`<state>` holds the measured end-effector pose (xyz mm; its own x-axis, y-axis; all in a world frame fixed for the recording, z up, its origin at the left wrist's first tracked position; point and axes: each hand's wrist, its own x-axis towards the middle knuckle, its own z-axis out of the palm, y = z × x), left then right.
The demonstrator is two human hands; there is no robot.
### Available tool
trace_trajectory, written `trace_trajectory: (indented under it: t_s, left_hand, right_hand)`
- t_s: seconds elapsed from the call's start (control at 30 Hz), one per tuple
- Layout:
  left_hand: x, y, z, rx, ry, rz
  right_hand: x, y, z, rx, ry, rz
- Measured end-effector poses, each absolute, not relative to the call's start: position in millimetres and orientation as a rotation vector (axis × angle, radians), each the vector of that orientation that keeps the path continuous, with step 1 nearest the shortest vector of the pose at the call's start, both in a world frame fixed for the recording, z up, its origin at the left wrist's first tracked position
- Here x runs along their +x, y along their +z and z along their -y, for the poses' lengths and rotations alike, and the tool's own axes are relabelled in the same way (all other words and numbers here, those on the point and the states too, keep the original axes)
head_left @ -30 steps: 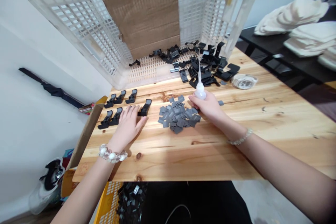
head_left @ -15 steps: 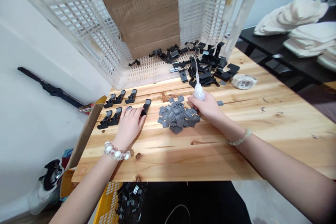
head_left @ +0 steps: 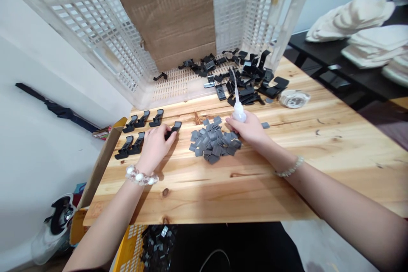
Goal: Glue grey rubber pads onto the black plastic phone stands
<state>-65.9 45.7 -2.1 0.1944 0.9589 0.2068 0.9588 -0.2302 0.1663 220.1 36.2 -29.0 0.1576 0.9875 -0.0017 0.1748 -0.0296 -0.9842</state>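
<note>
My left hand (head_left: 156, 148) has its thumb and fingers closed round a black plastic clip (head_left: 177, 126) on the wooden table; the clip's lower part is hidden by the fingers. To its left, several like clips (head_left: 137, 143) stand in two rows. In my right hand (head_left: 251, 129) is a small white squeeze bottle (head_left: 239, 112) with a long thin nozzle pointing up and away from me. Between my hands lies a loose pile of small grey square pads (head_left: 212, 140), its right edge close to my right hand.
Behind, a white plastic crate (head_left: 172, 97) lies on its side with a cardboard sheet (head_left: 172, 17) inside and black clips (head_left: 245, 80) spilling out. A roll of clear tape (head_left: 293, 99) sits right of them. Below the table edge is a yellow crate (head_left: 127, 242) of dark parts.
My left fingers have drawn in round the rightmost black clip, which now leans lower. My right hand keeps the bottle in about the same place. The whole view has shifted slightly.
</note>
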Motion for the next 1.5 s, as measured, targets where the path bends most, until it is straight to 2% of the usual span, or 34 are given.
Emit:
trace_trajectory:
  t_s: [0.2,0.3,0.43,0.77,1.13,1.3,1.5]
  left_hand:
    - [-70.0,38.7,-74.1,2.143,0.717,-1.937]
    - [-72.7,48.0,-92.9,2.12,0.602,-2.026]
    - [-71.4,39.2,-111.0,2.253,0.286,-2.191]
    - [-49.1,9.4,-117.7,2.486,0.12,-2.275]
    - [-80.4,36.9,-67.4,2.422,0.189,-2.269]
    - [-91.5,13.1,-26.6,2.466,-0.071,-2.189]
    - [-102.8,-6.7,-19.1,2.619,0.089,-2.138]
  right_hand:
    - [219.6,-28.3,-35.1,-1.423,1.02,1.211]
    - [220.0,-28.6,-34.8,-1.43,1.021,1.221]
    - [220.7,-29.4,-35.6,-1.406,1.02,1.237]
    - [219.7,-29.2,-36.1,-1.389,1.028,1.244]
    - [218.3,-27.7,-35.1,-1.389,1.0,1.207]
    - [215.9,-26.5,-33.4,-1.417,0.998,1.21]
    - [217.7,-27.8,-33.3,-1.428,0.977,1.209]
